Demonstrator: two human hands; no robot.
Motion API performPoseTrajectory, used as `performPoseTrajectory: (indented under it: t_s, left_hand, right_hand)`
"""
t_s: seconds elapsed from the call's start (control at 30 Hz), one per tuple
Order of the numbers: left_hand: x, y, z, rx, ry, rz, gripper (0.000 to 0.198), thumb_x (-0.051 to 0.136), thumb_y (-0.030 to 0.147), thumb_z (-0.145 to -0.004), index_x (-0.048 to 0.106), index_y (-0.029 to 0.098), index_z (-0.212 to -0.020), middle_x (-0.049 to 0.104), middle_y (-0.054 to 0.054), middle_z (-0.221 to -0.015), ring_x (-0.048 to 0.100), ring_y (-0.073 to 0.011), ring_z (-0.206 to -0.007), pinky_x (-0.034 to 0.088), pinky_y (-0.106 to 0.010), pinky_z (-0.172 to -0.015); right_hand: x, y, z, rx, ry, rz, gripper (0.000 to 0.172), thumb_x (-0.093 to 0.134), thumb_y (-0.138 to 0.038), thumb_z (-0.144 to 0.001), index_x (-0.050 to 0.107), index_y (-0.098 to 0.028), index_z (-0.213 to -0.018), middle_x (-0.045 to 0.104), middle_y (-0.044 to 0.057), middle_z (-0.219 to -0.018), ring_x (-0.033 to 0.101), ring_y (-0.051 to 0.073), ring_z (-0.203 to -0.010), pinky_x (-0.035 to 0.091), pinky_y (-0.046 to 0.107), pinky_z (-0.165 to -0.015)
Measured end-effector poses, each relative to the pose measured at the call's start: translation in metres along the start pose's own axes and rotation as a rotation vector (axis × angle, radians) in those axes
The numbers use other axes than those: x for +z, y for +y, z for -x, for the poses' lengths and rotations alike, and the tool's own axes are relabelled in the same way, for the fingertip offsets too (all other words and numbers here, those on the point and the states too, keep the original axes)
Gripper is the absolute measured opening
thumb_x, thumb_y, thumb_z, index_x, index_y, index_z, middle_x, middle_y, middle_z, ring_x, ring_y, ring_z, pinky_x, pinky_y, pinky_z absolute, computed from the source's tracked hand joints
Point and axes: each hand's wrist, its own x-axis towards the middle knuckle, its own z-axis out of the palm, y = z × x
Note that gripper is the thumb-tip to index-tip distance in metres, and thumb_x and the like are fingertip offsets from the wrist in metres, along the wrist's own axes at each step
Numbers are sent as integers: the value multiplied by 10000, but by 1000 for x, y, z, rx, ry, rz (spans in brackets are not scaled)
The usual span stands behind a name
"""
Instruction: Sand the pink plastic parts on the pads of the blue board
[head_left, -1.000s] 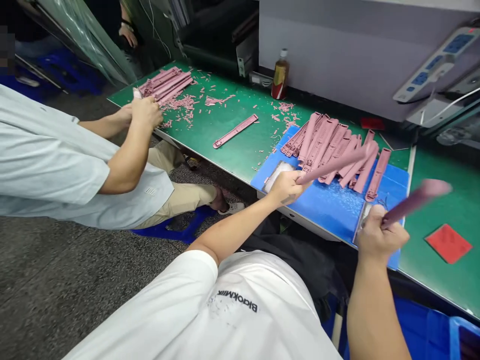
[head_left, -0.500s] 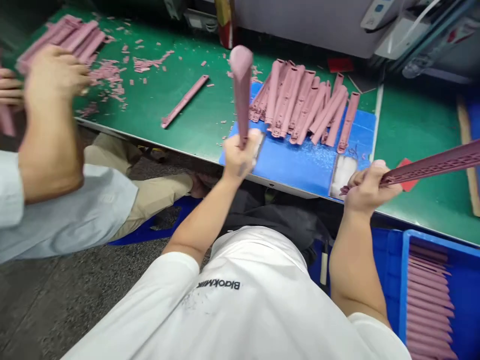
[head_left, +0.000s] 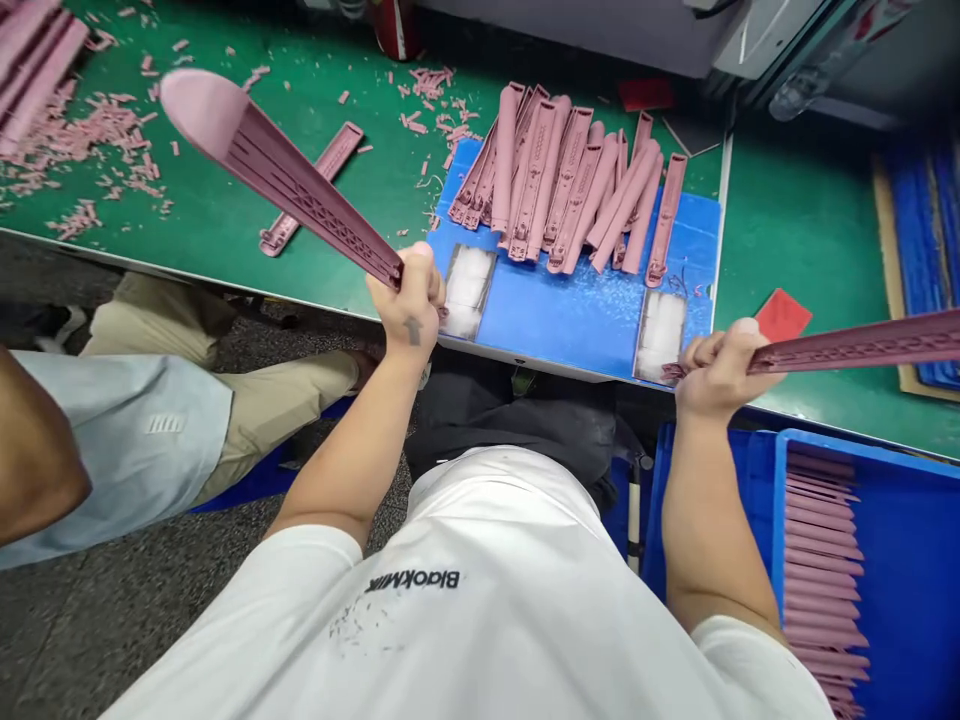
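Pink watch straps [head_left: 300,180] are clenched, one each, in our left hand [head_left: 407,305] and right hand [head_left: 721,365], raised at the edge of the green workbench [head_left: 810,220]; a loose batch [head_left: 555,180] waits on the blue mat [head_left: 555,335], while stacked straps [head_left: 821,570] fill the blue crate [head_left: 900,460] beside our right arm [head_left: 712,520].

Seemingly watch straps [head_left: 559,180] on a mat [head_left: 562,325]

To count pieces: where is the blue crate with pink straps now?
The blue crate sits at lower right in the head view, below the green table's edge, beside the person's right forearm.
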Motion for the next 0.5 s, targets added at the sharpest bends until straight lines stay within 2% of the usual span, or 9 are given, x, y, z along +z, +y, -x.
performPoseTrajectory:
  t_s: [0.13,0.23,0.33,0.43,0.5]
  left_hand:
    - [1,2,-7,4,-4,39,831,815,799,-942,236,272,-663,135,69,-583,157,-96,-497,143,-327,-465]
    - [2,4,-6,-40,-8,36,874,828,782,-946,193,257,-653,111,58,-567,99,-109,-533,138,-324,-477]
    - [1,9,1,-15,-12,25,917,834,830,-923,179,248,-654,93,52,-585,104,-102,-521,170,-309,-473]
    - [1,16,7,-57,-41,25,897,857,812,-918,206,259,-645,137,57,-570,160,-93,-478,186,-309,-450]
    - [2,20,8,-79,-31,13,854,845,799,-937,247,266,-641,183,59,-561,213,-96,-453,201,-309,-428]
  right_hand:
    - [-1,1,-5,-9,87,18,672,688,-691,-1087,260,-332,-713,178,-150,-516,137,44,-389,189,226,-335]
    - [-2,1,-5,24,57,45,689,707,-684,-1078,253,-321,-707,163,-149,-531,151,41,-386,216,213,-349]
    - [-4,-2,-2,7,86,85,690,652,-747,-1080,243,-320,-723,166,-144,-539,178,42,-381,235,204,-363]
    - [-7,-6,-1,74,35,88,634,690,-603,-1079,244,-312,-734,177,-139,-543,155,45,-400,231,214,-374]
    - [-8,-9,-3,72,68,52,565,706,-482,-1028,268,-313,-715,200,-134,-522,158,45,-397,213,226,-361]
